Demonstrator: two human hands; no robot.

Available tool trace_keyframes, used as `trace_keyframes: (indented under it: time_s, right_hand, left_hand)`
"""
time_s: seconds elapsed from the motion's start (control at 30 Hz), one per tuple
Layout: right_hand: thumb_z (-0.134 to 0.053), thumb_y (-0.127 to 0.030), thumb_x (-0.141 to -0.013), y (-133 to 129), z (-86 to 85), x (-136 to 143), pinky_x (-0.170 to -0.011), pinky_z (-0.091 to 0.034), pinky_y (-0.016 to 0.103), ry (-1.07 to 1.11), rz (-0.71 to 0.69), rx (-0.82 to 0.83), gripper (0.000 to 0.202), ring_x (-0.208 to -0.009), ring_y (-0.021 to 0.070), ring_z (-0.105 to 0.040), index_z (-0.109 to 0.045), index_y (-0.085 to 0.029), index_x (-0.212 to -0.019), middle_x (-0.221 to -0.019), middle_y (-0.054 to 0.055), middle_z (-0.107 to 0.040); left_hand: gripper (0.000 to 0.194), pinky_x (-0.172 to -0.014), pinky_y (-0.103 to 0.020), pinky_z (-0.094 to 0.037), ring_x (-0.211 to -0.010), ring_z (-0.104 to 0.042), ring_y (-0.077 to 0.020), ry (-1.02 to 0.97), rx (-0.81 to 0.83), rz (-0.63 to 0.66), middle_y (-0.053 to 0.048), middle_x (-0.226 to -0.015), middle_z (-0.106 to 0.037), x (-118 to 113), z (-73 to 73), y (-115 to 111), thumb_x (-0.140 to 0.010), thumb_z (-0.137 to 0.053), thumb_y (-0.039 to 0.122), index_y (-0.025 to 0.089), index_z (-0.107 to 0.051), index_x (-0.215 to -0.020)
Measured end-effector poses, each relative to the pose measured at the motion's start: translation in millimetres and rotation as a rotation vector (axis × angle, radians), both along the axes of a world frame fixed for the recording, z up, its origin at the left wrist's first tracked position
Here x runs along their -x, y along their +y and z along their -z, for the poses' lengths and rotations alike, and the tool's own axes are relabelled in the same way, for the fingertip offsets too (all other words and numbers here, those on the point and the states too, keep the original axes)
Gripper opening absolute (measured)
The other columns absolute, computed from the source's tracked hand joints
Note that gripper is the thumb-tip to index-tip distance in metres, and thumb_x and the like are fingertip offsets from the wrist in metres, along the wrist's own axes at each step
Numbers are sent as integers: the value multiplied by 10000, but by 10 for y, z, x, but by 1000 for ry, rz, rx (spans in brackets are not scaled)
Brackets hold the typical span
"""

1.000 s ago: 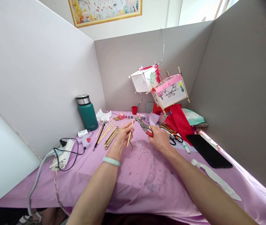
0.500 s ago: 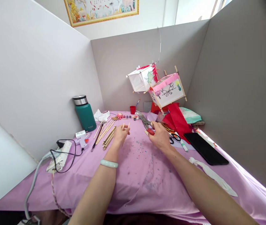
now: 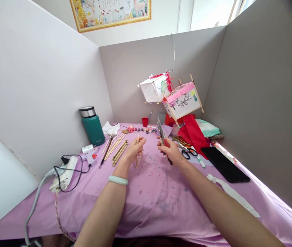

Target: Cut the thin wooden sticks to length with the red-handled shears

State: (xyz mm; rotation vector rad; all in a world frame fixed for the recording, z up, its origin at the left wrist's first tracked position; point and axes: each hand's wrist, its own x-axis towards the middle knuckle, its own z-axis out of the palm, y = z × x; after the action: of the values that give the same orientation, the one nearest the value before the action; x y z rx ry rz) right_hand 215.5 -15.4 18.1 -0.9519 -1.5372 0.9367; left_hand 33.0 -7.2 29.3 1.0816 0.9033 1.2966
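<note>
My left hand [image 3: 135, 151] is closed around thin wooden sticks [image 3: 137, 139], held roughly upright above the cloth. A pale green bangle [image 3: 118, 180] circles that wrist. In my right hand [image 3: 172, 152] is a pair of red-handled pliers [image 3: 160, 128], jaws pointing up and away from me. Left of my left hand lies a bundle of short bamboo sticks [image 3: 119, 152], with thinner sticks [image 3: 114, 145] and a dark brush [image 3: 106, 151] beyond. Black-handled scissors [image 3: 186, 153] rest just right of my right hand.
Two paper lanterns [image 3: 184, 99] on stick frames stand at the back right near red fabric [image 3: 196, 133]. A black phone [image 3: 225, 164] and a white glove [image 3: 234, 195] lie right. A green bottle [image 3: 93, 127], glue gun [image 3: 89, 156] and power strip [image 3: 64, 174] are left.
My right hand has turned the pliers more upright, their jaws now pointing away from me. My left hand has tilted the sticks and moved slightly. The view has shifted a little.
</note>
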Motion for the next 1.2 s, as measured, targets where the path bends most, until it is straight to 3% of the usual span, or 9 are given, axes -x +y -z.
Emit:
trace_keyframes:
  time_s: [0.1, 0.27, 0.5, 0.7, 0.97, 1.2]
  right_hand:
    - [-582, -269, -637, -58, -1, 54, -572, -385, 249, 124, -104, 96, 478, -636, 116, -462, -534, -183, -1105, -797, -21, -533]
    - [-600, -248, -655, -90, 53, 67, -589, -402, 246, 140, -202, 166, 468, -664, 112, -492, -561, -188, -1117, -858, -5, -550]
    - [-609, -240, -634, -155, 49, 122, -587, -416, 247, 106, -282, 238, 470, -657, 115, -506, -577, -169, -1097, -861, 9, -581]
    - [-589, -231, -647, -185, 65, 159, -544, -383, 228, -3, -273, 206, 434, -640, 109, -486, -590, -186, -1078, -857, 5, -578]
    - [-597, -234, -669, -175, 104, 154, -552, -369, 234, -17, -307, 191, 445, -621, 98, -467, -569, -190, -1111, -851, -10, -558]
    - [-599, -220, -667, -175, 108, 158, -561, -356, 240, -10, -313, 201, 450, -617, 95, -456, -567, -191, -1115, -838, -21, -545]
  left_hand:
    - [360, -377, -173, -101, -405, -250, -28, -151, 33, 99, 43, -653, -436, 20, -51, -11, -746, -643, 478, 155, -571, -888]
    - [284, -355, -153, -142, -444, -319, -26, -288, -56, 137, 22, -683, -455, 92, -23, 50, -758, -656, 377, 122, -600, -870]
    - [384, -394, -160, -241, -467, -381, -43, -306, -157, 129, 8, -672, -548, 65, 9, 37, -777, -681, 315, 134, -601, -1106]
    - [187, -575, -215, -431, -570, -522, -70, -399, -149, 70, -16, -750, -614, 80, 46, 98, -775, -679, 231, 144, -576, -904]
    - [79, -556, -193, -421, -541, -492, -53, -547, -63, 50, -1, -703, -564, 103, 48, 121, -825, -611, 169, 126, -604, -890]
    - [262, -468, -180, -339, -488, -432, -40, -437, -115, 1, 36, -654, -514, 84, 62, 125, -753, -714, 249, 141, -635, -978]
